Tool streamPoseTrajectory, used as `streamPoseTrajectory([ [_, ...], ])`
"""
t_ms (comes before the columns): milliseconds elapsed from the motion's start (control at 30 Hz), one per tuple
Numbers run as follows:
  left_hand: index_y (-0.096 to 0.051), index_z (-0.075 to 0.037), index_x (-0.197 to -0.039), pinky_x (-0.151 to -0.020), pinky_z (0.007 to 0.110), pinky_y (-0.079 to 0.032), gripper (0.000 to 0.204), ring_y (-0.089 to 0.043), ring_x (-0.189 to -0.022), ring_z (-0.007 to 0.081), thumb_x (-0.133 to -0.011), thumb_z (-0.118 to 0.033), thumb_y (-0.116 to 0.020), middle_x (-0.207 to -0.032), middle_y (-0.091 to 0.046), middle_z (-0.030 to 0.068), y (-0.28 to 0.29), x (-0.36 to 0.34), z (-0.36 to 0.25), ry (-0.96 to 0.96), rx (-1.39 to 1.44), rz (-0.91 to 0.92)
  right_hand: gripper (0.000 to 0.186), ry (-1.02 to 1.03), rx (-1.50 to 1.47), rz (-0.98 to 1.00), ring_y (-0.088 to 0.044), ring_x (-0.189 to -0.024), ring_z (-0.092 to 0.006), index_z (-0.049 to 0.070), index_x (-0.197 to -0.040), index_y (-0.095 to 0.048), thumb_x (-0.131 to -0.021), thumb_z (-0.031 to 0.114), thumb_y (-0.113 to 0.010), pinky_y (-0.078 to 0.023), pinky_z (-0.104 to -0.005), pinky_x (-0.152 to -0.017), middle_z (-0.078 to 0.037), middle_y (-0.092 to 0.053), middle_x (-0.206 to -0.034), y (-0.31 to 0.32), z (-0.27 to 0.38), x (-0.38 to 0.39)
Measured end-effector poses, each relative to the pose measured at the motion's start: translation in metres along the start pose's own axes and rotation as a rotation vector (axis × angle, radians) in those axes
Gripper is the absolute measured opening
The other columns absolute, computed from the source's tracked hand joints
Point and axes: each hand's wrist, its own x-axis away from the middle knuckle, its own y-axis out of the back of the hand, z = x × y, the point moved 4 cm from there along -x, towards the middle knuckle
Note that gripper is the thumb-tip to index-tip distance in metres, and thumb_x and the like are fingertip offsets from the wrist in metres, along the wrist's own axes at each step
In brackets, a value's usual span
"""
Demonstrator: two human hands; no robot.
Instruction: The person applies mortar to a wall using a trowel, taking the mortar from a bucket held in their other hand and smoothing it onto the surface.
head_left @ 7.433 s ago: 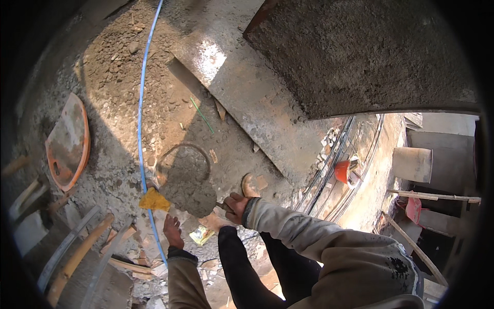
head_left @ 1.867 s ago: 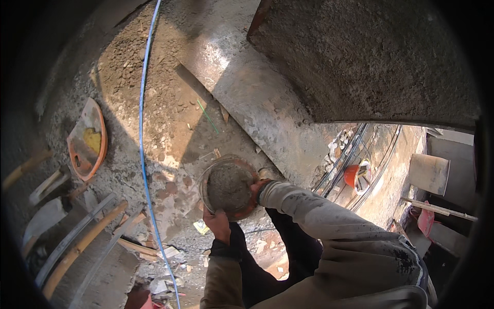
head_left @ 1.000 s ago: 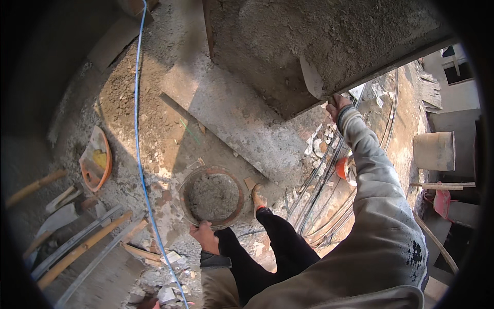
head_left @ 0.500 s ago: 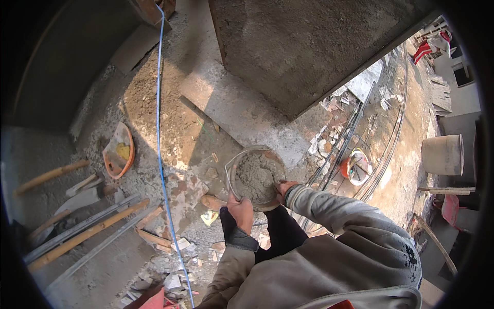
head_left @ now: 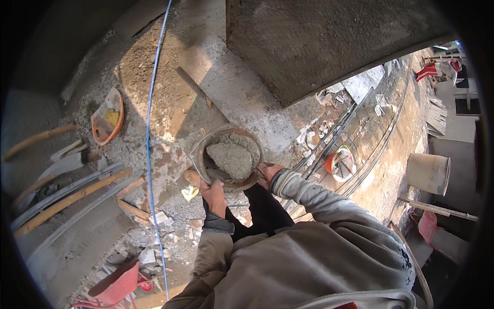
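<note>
In the head view, the person is looking straight down over their own grey sleeves at a round metal pan that they are holding up in front of the body. The pan is carrying a heap of wet grey mortar piled toward its middle. The left hand is gripping the near-left rim of the pan, its fingers curling closed over the edge. The right hand is clamping the near-right rim, its fingers wrapping the edge as well, so both hands are bearing the pan between them, above the dark trouser legs below.

Beneath the pan, rough rubble-strewn ground is spreading out, with a pale concrete slab running diagonally across it. A large grey concrete block is filling the top of the view. A thin blue cord is running from the top down past the left of the pan. Well to the left, an orange-rimmed pan is lying on the ground, with a shovel and long wooden poles near it. To the right, steel rods are lying beside a small orange bucket, and a grey drum is standing farther right. A red wheelbarrow is showing at the lower edge.
</note>
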Motion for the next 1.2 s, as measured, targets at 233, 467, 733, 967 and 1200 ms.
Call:
streamPoseTrajectory([
  [233,-0.059,0.0,-0.092,-0.056,0.024,-0.046,0.038,-0.058,-0.068,0.0138,-0.06,0.013,-0.042,-0.085,-0.06,0.0053,0.054,-0.01,0.022,-0.025,-0.007,-0.148,0.034,-0.08,-0.983,0.148,-0.061,-0.054,-0.0237,0.006,-0.105,-0.058,-0.072,0.012,-0.061,-0.051,-0.0332,-0.051,-0.01,-0.063,-0.073,0.022,-0.001,-0.009],
  [467,-0.059,0.001,-0.096,-0.06,0.024,-0.047,0.041,-0.06,-0.073,0.0157,-0.06,0.012,-0.041,-0.089,-0.061,0.0057,0.069,-0.001,0.008,-0.023,-0.011,-0.175,0.02,-0.638,-0.569,-0.57,-0.054,-0.049,-0.0205,0.0,-0.092,-0.061,-0.073,0.006,-0.057,-0.042,-0.0342,-0.042,-0.007,-0.055,-0.062,0.229,-0.166,0.02],
  [733,-0.059,0.001,-0.102,-0.057,0.02,-0.041,0.042,-0.054,-0.07,0.0078,-0.066,0.013,-0.041,-0.09,-0.061,0.0019,0.0,0.037,-0.048,-0.082,-0.041,0.003,0.038,0.033,0.171,-0.052,-0.059,-0.079,-0.0349,0.003,-0.114,-0.046,-0.08,0.019,-0.052,-0.046,-0.0433,-0.069,-0.018,-0.058,-0.086,0.161,-0.003,0.101],
  [967,-0.056,0.003,-0.105,-0.059,0.021,-0.042,0.041,-0.053,-0.069,0.0085,-0.067,0.012,-0.044,-0.089,-0.061,0.0037,-0.052,0.039,-0.061,-0.265,-0.059,0.22,0.035,-0.102,0.248,-0.172,-0.06,-0.093,-0.0353,0.007,-0.11,-0.054,-0.078,0.021,-0.054,-0.048,-0.0437,-0.08,-0.017,-0.061,-0.101,0.017,0.002,0.012],
  [1200,-0.054,0.005,-0.11,-0.077,0.026,-0.045,0.045,-0.058,-0.084,0.0145,-0.068,0.013,-0.041,-0.099,-0.062,0.0085,-0.046,0.057,-0.092,-0.176,-0.01,0.214,0.039,-0.099,-0.054,-0.078,-0.059,-0.089,-0.0394,0.007,-0.107,-0.052,-0.075,0.028,-0.059,-0.047,-0.045,-0.08,-0.021,-0.062,-0.092,0.023,0.017,0.072],
])
